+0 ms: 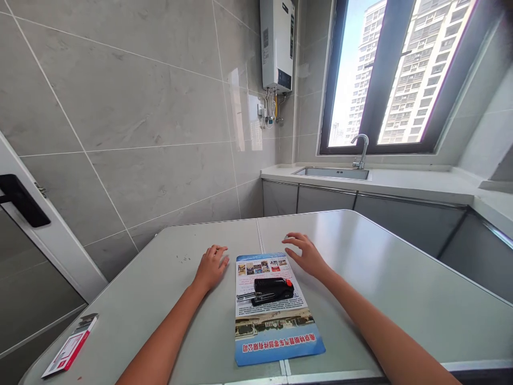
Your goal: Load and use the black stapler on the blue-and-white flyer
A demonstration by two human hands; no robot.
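Note:
A black stapler (pixel 273 290) with a red button lies on a printed sheet (pixel 276 350), its metal staple tray sticking out to the left. The sheet has a blue border, small pictures and Chinese text that appears upside down. Left of the sheet, my left hand (pixel 211 266) rests on the table with loosely curled fingers apart and nothing visible in them. My right hand (pixel 306 255) is just beyond the sheet's upper right corner, clear of the stapler. At its bent fingertips shows a tiny greyish piece, too small to name.
Tiny scattered bits (pixel 183 259) lie on the pale table (pixel 401 299), left of my left hand. A red and white box (pixel 71 346) sits near the left edge. Behind are a counter with a sink (pixel 332 172), a tap (pixel 363 149) and a wall-mounted water heater (pixel 277 45).

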